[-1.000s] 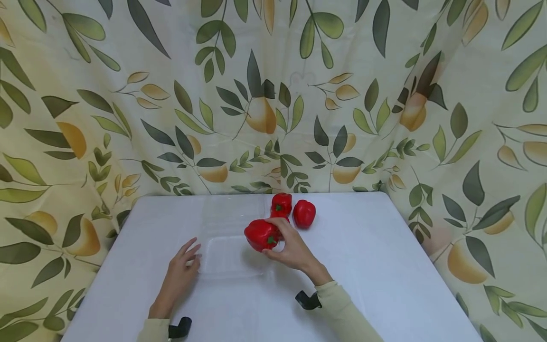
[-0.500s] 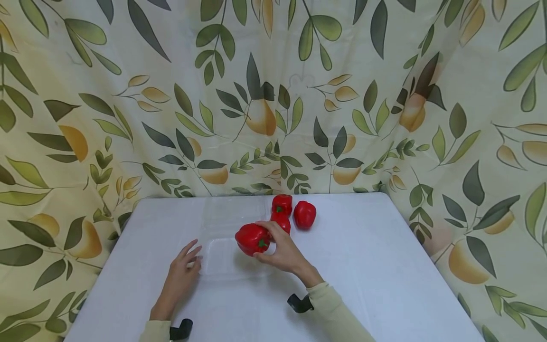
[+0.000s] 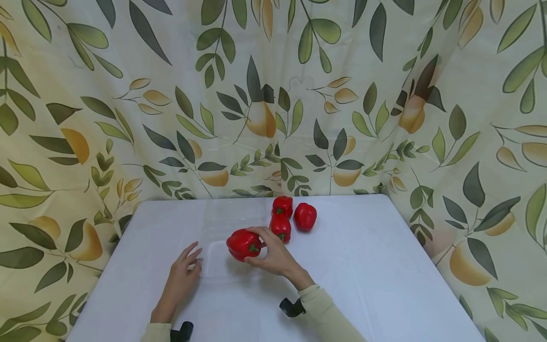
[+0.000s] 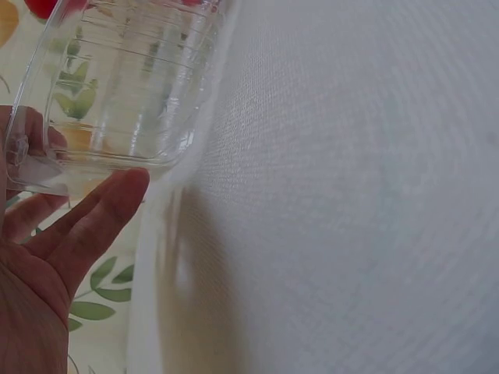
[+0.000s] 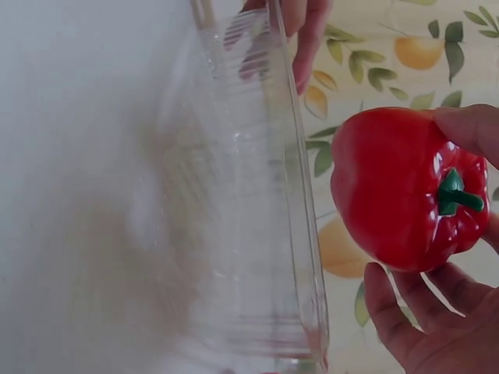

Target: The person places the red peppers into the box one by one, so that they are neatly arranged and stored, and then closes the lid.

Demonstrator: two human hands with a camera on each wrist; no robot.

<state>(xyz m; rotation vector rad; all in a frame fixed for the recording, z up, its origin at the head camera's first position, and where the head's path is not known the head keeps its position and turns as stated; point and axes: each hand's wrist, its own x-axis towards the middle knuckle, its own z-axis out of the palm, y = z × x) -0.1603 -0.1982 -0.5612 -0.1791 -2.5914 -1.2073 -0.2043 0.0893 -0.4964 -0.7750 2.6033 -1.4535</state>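
Note:
My right hand (image 3: pixel 278 259) grips a red bell pepper (image 3: pixel 242 245) with a green stem, thumb and fingertips on its sides. In the right wrist view the bell pepper (image 5: pixel 398 191) is held above the rim of a clear plastic clamshell box (image 5: pixel 300 195), apart from it. The box (image 3: pixel 212 266) lies with its lid (image 3: pixel 232 209) folded back, away from me. My left hand (image 3: pixel 181 278) is at the box's left side, fingers extended and loosely bent. In the left wrist view a fingertip (image 4: pixel 132 187) touches the box wall.
Three more red bell peppers stand to the right of the box: one at the back (image 3: pixel 282 206), one in front of it (image 3: pixel 280 229), one on the right (image 3: pixel 305 217). A white table (image 3: pixel 363 266) carries everything, and a leaf-patterned curtain (image 3: pixel 299 95) hangs behind it.
My right hand has carried the bell pepper leftward and slightly toward me, farther over the box, uncovering the front standing pepper. The left hand has stayed at the box's side.

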